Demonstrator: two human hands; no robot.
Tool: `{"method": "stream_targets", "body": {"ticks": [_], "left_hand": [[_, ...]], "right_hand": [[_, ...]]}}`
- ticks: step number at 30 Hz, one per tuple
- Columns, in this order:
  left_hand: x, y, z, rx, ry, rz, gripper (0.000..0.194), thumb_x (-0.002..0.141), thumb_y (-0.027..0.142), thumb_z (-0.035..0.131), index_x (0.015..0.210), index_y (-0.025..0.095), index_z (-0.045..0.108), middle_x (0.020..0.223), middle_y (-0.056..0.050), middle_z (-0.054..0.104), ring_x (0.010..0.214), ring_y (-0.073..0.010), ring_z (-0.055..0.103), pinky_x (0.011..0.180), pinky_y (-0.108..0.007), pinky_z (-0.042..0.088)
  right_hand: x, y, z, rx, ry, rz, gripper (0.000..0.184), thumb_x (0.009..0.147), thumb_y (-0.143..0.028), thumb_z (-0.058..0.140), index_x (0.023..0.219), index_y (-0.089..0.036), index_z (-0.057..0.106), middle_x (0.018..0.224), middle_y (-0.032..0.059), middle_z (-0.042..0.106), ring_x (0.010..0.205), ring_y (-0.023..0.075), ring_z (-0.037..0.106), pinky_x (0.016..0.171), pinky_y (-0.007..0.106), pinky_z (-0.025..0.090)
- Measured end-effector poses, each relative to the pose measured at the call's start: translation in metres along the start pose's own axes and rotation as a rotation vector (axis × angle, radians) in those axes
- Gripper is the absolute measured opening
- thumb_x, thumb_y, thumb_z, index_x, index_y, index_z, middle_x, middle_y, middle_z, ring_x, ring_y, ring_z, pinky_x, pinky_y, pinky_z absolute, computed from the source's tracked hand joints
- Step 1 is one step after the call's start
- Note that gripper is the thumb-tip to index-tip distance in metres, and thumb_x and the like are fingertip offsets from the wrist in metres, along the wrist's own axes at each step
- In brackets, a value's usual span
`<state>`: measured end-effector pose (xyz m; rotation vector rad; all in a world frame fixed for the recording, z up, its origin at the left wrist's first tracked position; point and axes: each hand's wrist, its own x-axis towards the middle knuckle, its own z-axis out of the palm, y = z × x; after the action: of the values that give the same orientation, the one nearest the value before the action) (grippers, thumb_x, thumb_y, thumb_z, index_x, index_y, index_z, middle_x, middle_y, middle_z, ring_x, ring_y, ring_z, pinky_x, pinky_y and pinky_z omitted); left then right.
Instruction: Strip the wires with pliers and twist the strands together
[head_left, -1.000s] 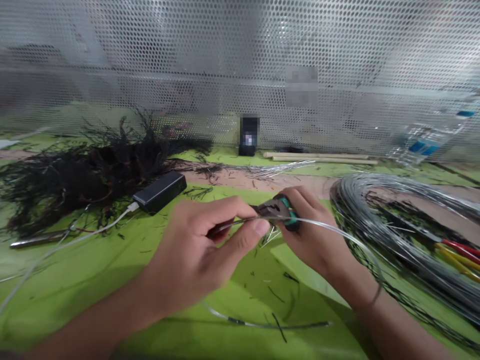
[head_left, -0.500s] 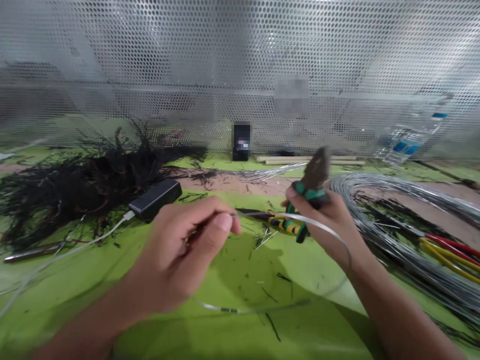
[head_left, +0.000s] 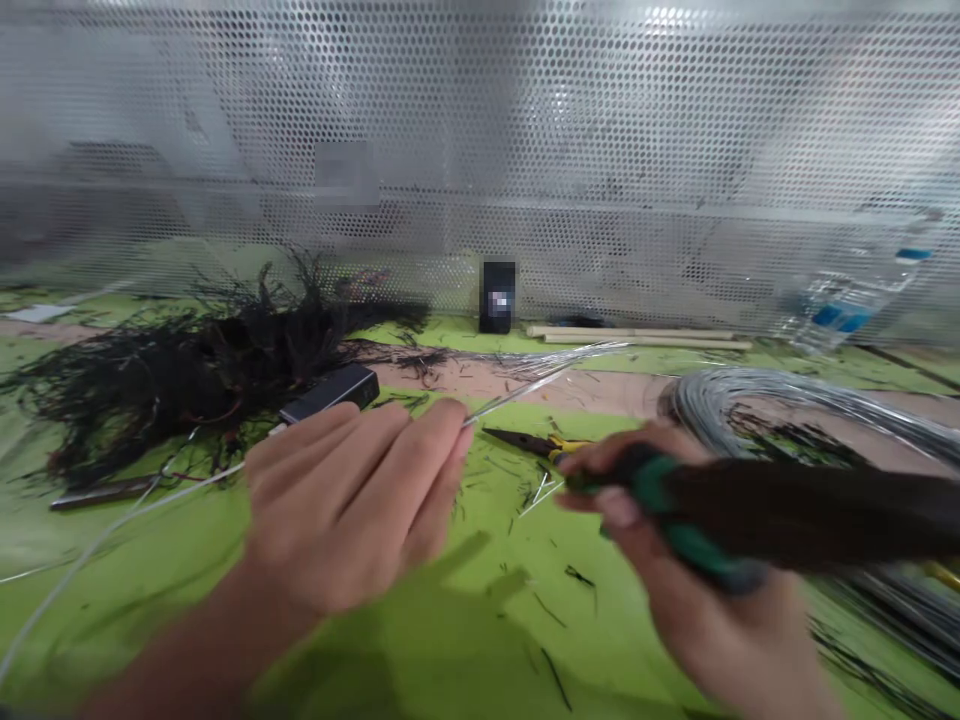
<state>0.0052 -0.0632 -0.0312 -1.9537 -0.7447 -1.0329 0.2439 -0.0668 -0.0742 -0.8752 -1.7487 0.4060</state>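
Observation:
My left hand (head_left: 349, 510) is closed, its back toward me, pinching a thin metal wire (head_left: 517, 394) whose free length juts up and right past the fingertips. My right hand (head_left: 697, 620) grips a pair of green-and-black pliers (head_left: 675, 515); their dark jaws point right, blurred by motion, away from the wire. Between the two hands, long-nose pliers with yellow-and-black handles (head_left: 525, 440) lie on the green surface (head_left: 480, 640). Short cut bits of wire (head_left: 541, 493) are scattered just below them.
A tangled black fibre heap (head_left: 232, 345) covers the left, beside a dark rectangular box (head_left: 330, 390) and white cable (head_left: 90, 545). On the right lies a large wire coil (head_left: 712, 410). Pale sticks (head_left: 637, 337), a plastic bottle (head_left: 844, 310) and a perforated metal panel (head_left: 450, 130) stand behind.
My left hand has turned palm-down, and its wire now points up and right. My right hand has swung the pliers from upright to sideways, jaws rightward. The view has shifted slightly.

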Motion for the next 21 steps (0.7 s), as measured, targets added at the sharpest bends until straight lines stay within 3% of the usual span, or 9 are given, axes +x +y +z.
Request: {"method": "stream_targets", "body": {"ticks": [2,5,8,12,21], "left_hand": [[-0.001,0.002,-0.003,0.01,-0.038,-0.009,0.008,0.093,0.012,0.074,0.101,0.009,0.073,0.063,0.001,0.062,0.055,-0.0133,0.055,0.057,-0.033,0.045],[-0.001,0.007,-0.005,0.018,-0.069,-0.059,0.011,0.094,0.011,0.072,0.104,0.01,0.072,0.065,0.0,0.065,0.058,-0.0141,0.057,0.059,-0.034,0.046],[-0.002,0.012,-0.003,-0.059,-0.045,-0.081,0.01,0.094,0.011,0.071,0.104,0.01,0.069,0.069,0.0,0.068,0.059,-0.0139,0.06,0.062,-0.034,0.048],[0.0,0.016,0.0,-0.155,-0.007,-0.088,0.01,0.093,0.008,0.069,0.103,0.011,0.067,0.073,0.0,0.071,0.062,-0.0129,0.063,0.064,-0.032,0.049],[-0.002,0.018,-0.005,-0.063,-0.039,-0.009,0.018,0.093,0.014,0.071,0.109,0.008,0.069,0.067,-0.001,0.069,0.054,-0.0157,0.064,0.055,-0.037,0.044]], "right_hand": [[-0.005,-0.003,0.014,0.065,-0.12,0.063,0.01,0.104,-0.032,0.061,0.098,-0.025,0.064,0.09,0.0035,0.073,0.065,0.0178,0.068,0.048,0.029,0.053],[-0.007,0.0,0.029,0.086,-0.203,0.114,0.003,0.099,-0.025,0.065,0.097,-0.024,0.064,0.086,0.0016,0.072,0.07,0.0178,0.066,0.055,0.029,0.05],[-0.005,0.005,0.038,0.076,-0.189,0.101,0.011,0.094,-0.017,0.066,0.102,-0.023,0.062,0.088,0.0008,0.068,0.077,0.018,0.063,0.064,0.03,0.049],[0.001,0.009,0.043,0.093,-0.146,0.107,0.008,0.094,-0.017,0.064,0.097,-0.023,0.059,0.091,0.0026,0.066,0.081,0.0193,0.06,0.065,0.031,0.046],[0.012,0.015,0.054,0.127,-0.172,0.063,0.006,0.097,-0.022,0.062,0.102,-0.024,0.061,0.098,0.0044,0.071,0.091,0.0233,0.066,0.078,0.037,0.054]]}}
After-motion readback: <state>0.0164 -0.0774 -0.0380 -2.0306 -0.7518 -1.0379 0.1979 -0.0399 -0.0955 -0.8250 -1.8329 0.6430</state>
